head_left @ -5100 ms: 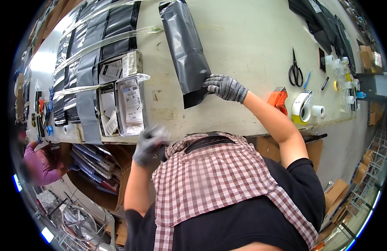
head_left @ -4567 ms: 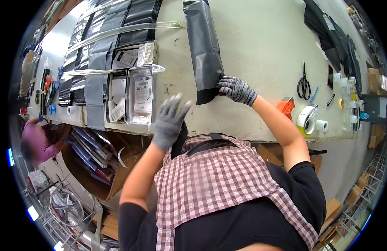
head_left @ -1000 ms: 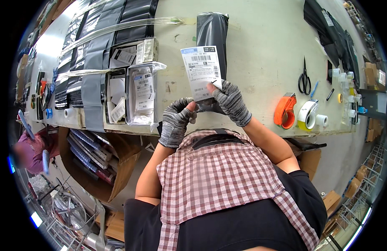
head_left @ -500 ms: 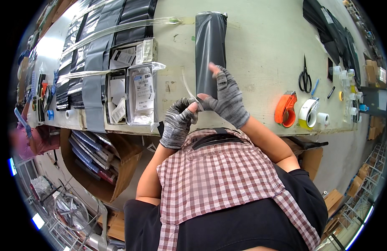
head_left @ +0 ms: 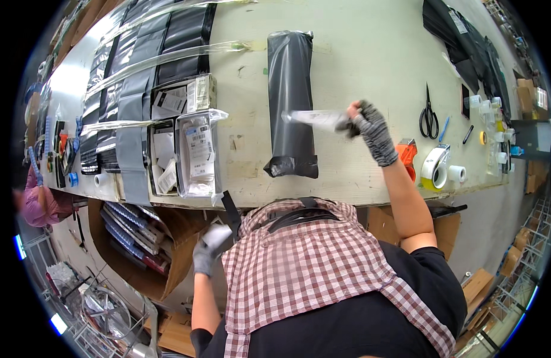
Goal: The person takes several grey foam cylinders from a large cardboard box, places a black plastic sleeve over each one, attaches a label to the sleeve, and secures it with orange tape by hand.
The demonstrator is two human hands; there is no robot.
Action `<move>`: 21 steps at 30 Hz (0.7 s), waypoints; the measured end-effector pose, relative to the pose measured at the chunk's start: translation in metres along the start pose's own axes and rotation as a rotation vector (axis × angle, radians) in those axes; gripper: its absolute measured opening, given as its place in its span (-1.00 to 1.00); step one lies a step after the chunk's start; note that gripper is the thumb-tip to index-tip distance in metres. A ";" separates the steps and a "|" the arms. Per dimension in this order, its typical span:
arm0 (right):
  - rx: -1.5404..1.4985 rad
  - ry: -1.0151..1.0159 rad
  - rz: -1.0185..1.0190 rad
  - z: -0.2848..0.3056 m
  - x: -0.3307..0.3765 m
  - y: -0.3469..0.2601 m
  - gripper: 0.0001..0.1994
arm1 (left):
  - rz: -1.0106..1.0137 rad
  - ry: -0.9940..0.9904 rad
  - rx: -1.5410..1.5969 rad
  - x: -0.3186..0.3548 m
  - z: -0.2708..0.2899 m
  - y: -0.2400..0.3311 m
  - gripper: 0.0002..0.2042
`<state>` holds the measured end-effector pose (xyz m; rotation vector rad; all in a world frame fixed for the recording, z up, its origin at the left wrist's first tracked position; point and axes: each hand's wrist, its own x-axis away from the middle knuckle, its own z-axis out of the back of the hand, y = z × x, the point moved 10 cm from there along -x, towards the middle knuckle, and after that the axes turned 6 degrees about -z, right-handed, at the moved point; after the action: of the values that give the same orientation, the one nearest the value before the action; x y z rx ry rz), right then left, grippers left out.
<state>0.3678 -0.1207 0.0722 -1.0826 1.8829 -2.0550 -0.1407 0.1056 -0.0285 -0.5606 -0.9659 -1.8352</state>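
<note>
Grey-gloved right hand (head_left: 371,128) fingers pinched on label (head_left: 314,119), lengthwise across upright black bag (head_left: 291,104).

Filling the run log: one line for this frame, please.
right hand: holds label over black bag | left hand: below table edge, holds white scrap | tape dispenser: untouched

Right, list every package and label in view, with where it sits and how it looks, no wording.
Black poly package: long, wrapped, lying upright mid-table.
White label: blurred strip in the right hand, over the package.
Clear sleeve of white printed labels: left of the package, near the table edge.
Black bags: piled at the far right.
White scrap: in the left hand, below the table.
</note>
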 end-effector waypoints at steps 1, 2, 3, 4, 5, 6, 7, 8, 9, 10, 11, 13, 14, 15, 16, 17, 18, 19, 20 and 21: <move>0.105 0.012 0.215 0.003 -0.005 -0.016 -0.91 | 0.162 -0.039 -0.494 0.017 0.002 -0.037 -0.66; 0.213 0.020 0.434 0.002 -0.006 -0.031 -0.94 | 0.155 -0.044 -0.570 0.028 0.004 -0.033 -0.68; 0.401 0.053 0.519 -0.008 -0.004 -0.041 -0.95 | 0.147 -0.048 -0.645 0.039 0.006 -0.023 -0.69; 0.587 0.088 0.600 -0.023 -0.003 -0.048 -0.95 | 0.123 -0.216 -0.694 0.032 0.000 -0.014 -0.69; 0.624 0.094 0.732 -0.035 -0.004 -0.047 -0.91 | 0.093 -0.380 -0.733 0.027 -0.005 0.008 -0.69; 0.605 0.045 0.825 -0.046 -0.007 -0.039 -0.86 | -0.146 -0.179 -0.730 0.014 0.011 0.112 -0.73; 0.673 0.028 0.795 -0.051 -0.016 -0.025 -0.84 | -0.432 0.111 -0.677 0.012 0.026 0.208 -0.78; 0.738 0.019 0.760 -0.051 -0.023 -0.011 -0.82 | -0.754 0.302 -0.152 0.025 0.045 0.294 -0.76; 0.754 0.025 0.763 -0.049 -0.030 0.003 -0.82 | -1.110 0.471 -0.173 0.044 0.044 0.368 -0.67; 0.766 0.015 0.770 -0.050 -0.035 0.015 -0.82 | -1.129 0.523 -0.312 0.048 0.033 0.418 -0.64; 0.793 0.004 0.780 -0.054 -0.037 0.020 -0.82 | -1.145 0.554 -0.411 0.029 0.013 0.447 -0.61; 0.842 -0.056 0.759 -0.060 -0.031 0.018 -0.74 | -0.843 0.475 -0.558 -0.078 -0.039 0.459 -0.40; 0.874 -0.055 0.798 -0.060 -0.034 0.025 -0.71 | -0.706 0.478 -0.608 -0.119 -0.054 0.458 -0.35; 1.123 0.063 0.894 -0.066 -0.025 0.028 -0.66 | -0.668 0.464 -0.607 -0.121 -0.055 0.467 -0.35; 1.172 0.063 0.714 -0.054 -0.028 0.041 -0.61 | -0.629 0.451 -0.605 -0.123 -0.054 0.473 -0.35; 1.253 0.057 0.648 -0.048 -0.018 0.040 -0.65 | -0.669 0.424 -0.603 -0.121 -0.055 0.474 -0.39; 1.328 0.054 0.574 -0.040 -0.005 0.040 -0.69 | -0.711 0.391 -0.606 -0.122 -0.055 0.468 -0.41; 1.281 0.199 0.502 -0.015 0.013 0.030 -0.78 | -0.909 0.583 -0.535 -0.125 -0.051 0.455 -0.44; 1.237 0.340 0.432 0.017 0.034 0.020 -0.85 | -0.966 0.468 -0.431 -0.130 -0.048 0.445 -0.52; 1.301 0.478 0.288 0.051 0.063 0.009 -0.82 | -1.079 0.565 -0.334 -0.118 -0.046 0.430 -0.58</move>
<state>0.3486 -0.1992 0.0864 0.0117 0.3630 -2.6609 0.2991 0.0308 0.0205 0.4145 -0.5749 -2.9075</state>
